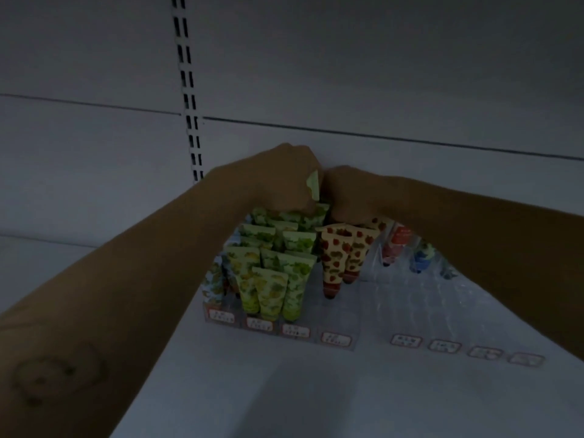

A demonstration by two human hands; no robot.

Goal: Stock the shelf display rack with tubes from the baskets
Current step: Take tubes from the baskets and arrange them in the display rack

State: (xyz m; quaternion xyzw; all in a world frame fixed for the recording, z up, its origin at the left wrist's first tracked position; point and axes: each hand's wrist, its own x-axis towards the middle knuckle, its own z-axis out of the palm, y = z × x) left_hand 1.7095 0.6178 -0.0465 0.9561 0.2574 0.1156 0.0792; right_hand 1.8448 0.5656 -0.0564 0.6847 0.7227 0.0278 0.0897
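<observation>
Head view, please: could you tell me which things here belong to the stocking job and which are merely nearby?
Job: left hand, gripping a pale green tube; right hand over the strawberry tubes; racked green tubes; clear display rack.
Nearby: slotted upright; shelf board; back panel.

A display rack (410, 308) sits on the shelf (284, 393), with both hands at its far end.

The packed tubes (268, 279) fill the rack's left columns from near to far. Just right of them stand the middle tubes (341, 251), and a few far-right tubes (407, 248) sit at the back. Labels (335, 338) line the near edge. The left hand (281, 181) grips a tube (313, 184) above the far left rows and touches the right hand (350, 194) over the middle tubes. The slotted upright (189, 99) rises behind, to the left.
</observation>
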